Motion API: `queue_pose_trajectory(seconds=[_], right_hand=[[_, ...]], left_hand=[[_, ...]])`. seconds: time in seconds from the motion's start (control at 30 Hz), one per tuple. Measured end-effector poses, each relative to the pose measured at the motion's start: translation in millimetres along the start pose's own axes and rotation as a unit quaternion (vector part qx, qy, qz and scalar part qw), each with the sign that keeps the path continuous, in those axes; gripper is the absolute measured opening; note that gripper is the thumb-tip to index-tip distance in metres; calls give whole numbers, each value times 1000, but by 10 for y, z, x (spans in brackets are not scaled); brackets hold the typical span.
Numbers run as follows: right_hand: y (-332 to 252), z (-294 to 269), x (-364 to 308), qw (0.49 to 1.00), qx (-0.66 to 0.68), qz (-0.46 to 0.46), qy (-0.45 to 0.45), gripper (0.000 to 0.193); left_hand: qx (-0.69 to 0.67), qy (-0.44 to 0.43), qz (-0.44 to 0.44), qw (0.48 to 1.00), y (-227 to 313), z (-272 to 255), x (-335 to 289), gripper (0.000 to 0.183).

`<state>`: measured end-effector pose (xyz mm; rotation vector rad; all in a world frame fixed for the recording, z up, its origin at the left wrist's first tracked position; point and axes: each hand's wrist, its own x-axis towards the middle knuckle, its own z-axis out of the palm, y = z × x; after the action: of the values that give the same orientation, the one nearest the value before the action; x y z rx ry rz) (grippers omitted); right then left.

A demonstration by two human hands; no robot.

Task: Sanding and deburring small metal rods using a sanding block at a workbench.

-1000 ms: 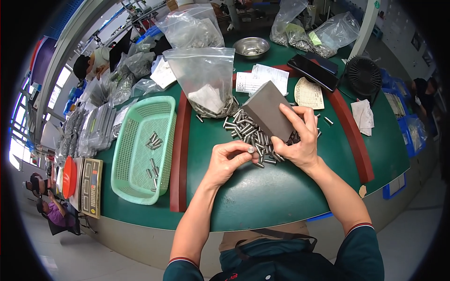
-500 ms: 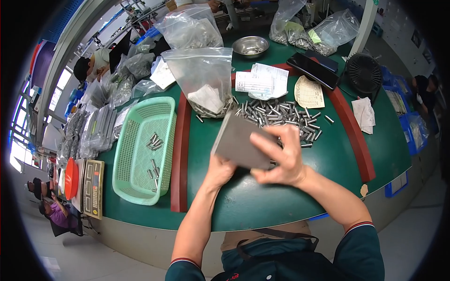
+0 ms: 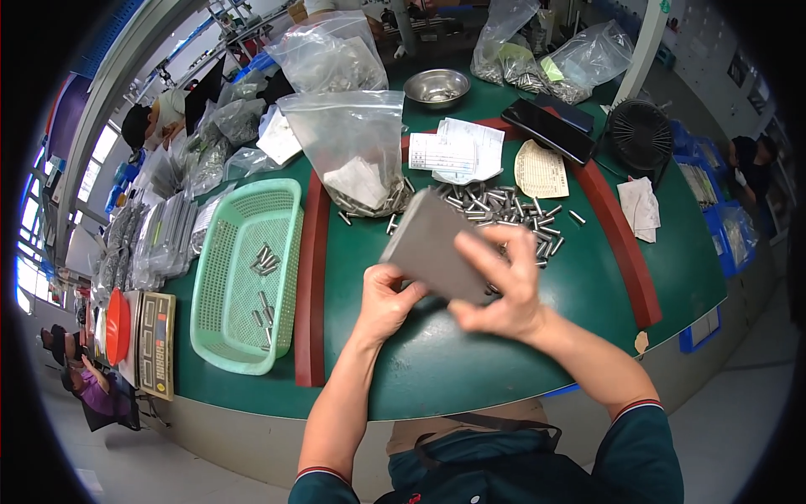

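Note:
A flat dark-grey rectangular block (image 3: pixel 432 244), lighter along its left side, is held tilted above the green table. My left hand (image 3: pixel 388 304) grips its lower left edge, thumb towards the near side and the other fingers partly hidden. Over the block's right part, my right hand (image 3: pixel 508 290) is blurred, with forefinger and thumb spread apart and the forefinger across the grey face. Whether it touches the block is unclear. Just beyond lies a loose pile of short metal pins (image 3: pixel 550 220), partly covered by the block and my right hand.
Red rails (image 3: pixel 312 286) border the work area. To the left stand a green plastic basket (image 3: pixel 201 323) with several pins and a scale (image 3: pixel 157 344). A bag of pins (image 3: pixel 357 134), papers (image 3: pixel 443 154), a metal bowl (image 3: pixel 437 87), a phone (image 3: pixel 550 132) and a fan (image 3: pixel 640 134) lie farther back.
The whole scene has shifted slightly left in view. My left hand's thumb and fingers show more clearly at the block's edge. My right hand stays over the block's right part, still blurred.

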<state>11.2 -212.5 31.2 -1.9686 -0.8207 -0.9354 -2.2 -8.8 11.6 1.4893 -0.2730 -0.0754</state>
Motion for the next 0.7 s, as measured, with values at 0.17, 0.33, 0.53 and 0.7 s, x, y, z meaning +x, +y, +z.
queue_pose_trajectory(seconds=[0.17, 0.33, 0.53, 0.7], right_hand=[[161, 78, 55, 998, -33, 53, 1, 66], [311, -3, 66, 993, -38, 108, 41, 70], [180, 42, 41, 997, -28, 77, 13, 73], [-78, 39, -1, 998, -25, -53, -14, 70]], left_hand=[[-74, -27, 36, 996, 34, -10, 3, 11], [-78, -19, 55, 995, 69, 50, 47, 12], [-16, 26, 92, 995, 46, 53, 72, 13], [21, 87, -41, 995, 7, 93, 10, 27]])
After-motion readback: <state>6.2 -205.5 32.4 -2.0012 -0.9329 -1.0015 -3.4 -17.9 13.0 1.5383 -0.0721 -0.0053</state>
